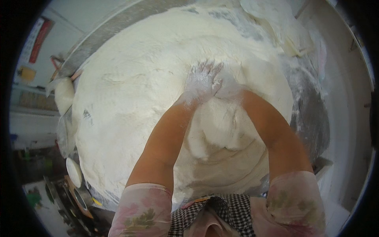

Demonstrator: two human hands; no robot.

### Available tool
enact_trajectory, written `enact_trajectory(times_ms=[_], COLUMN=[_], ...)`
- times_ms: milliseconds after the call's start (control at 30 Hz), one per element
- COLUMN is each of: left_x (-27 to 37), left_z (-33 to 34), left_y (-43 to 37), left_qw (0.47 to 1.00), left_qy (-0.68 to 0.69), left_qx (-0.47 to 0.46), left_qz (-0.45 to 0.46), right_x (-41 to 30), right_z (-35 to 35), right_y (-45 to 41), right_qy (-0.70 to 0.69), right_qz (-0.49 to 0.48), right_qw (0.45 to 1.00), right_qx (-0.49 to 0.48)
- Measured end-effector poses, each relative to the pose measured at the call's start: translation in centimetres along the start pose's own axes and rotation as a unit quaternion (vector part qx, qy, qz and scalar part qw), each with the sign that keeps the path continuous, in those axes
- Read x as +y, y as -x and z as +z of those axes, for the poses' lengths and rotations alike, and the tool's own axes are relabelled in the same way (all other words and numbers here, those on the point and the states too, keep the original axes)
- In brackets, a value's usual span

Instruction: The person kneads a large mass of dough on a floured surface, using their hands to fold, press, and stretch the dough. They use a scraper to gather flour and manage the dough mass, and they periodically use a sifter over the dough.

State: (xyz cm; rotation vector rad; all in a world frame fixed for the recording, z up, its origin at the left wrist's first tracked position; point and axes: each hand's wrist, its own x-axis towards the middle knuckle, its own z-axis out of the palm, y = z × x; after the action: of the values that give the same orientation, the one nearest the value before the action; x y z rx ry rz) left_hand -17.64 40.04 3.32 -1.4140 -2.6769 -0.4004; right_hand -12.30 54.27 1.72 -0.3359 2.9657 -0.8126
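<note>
A very large mass of pale dough point(127, 89), dusted with flour, spreads over the work surface in front of me. My left hand point(201, 78), white with flour, presses flat onto the dough with its fingers apart and pointing away from me. Close against it on the right, my right hand point(229, 84) also pushes into the dough. Its fingers are blurred and hard to make out from the flour around them. Between my forearms, a thick folded lump of dough point(222, 124) bulges up, with creases running towards my apron.
A grey raised edge point(100, 37) curves behind the dough. Clear plastic sheeting point(281, 26) lies at the upper right, above a floury dark surface point(309, 118). At left stand a white round object point(74, 171) and a metal container point(83, 198). A pale wall point(349, 103) rises at right.
</note>
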Motion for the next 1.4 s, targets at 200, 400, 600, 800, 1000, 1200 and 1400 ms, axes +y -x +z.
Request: enact_trajectory(times_ms=[200,400,600,800,1000,1200,1400], left_x=[-0.4,7.1,5.2,-0.8,-2.0,-6.1,-10.5], left_z=[-4.9,-2.6,1.4,-8.8,-6.4,-4.7,-12.6], left_y=[9.1,16.3,12.7,14.8,24.6,21.6,19.1], left_qw=[0.99,0.981,0.973,0.922,0.979,0.978,0.856], left_qy=[0.142,0.167,0.156,0.326,0.056,0.057,0.326], left_qx=[0.01,-0.015,0.057,-0.034,-0.06,-0.015,-0.093], left_qz=[-0.011,-0.1,-0.159,-0.207,-0.184,-0.199,-0.391], right_x=[-9.0,-8.2,-5.8,-12.4,-17.6,-14.8,-17.9], right_z=[3.9,11.4,9.2,5.7,15.0,17.4,13.2], right_y=[2.9,13.1,8.4,0.1,2.9,-2.7,-10.0], right_qy=[-0.012,0.059,-0.178,0.045,0.06,-0.1,-0.144], right_qz=[-0.074,-0.04,0.109,-0.109,-0.195,-0.117,-0.062], right_qw=[0.995,0.987,0.978,0.993,0.978,0.988,0.984], right_qx=[0.067,0.145,0.007,-0.019,0.03,0.004,-0.083])
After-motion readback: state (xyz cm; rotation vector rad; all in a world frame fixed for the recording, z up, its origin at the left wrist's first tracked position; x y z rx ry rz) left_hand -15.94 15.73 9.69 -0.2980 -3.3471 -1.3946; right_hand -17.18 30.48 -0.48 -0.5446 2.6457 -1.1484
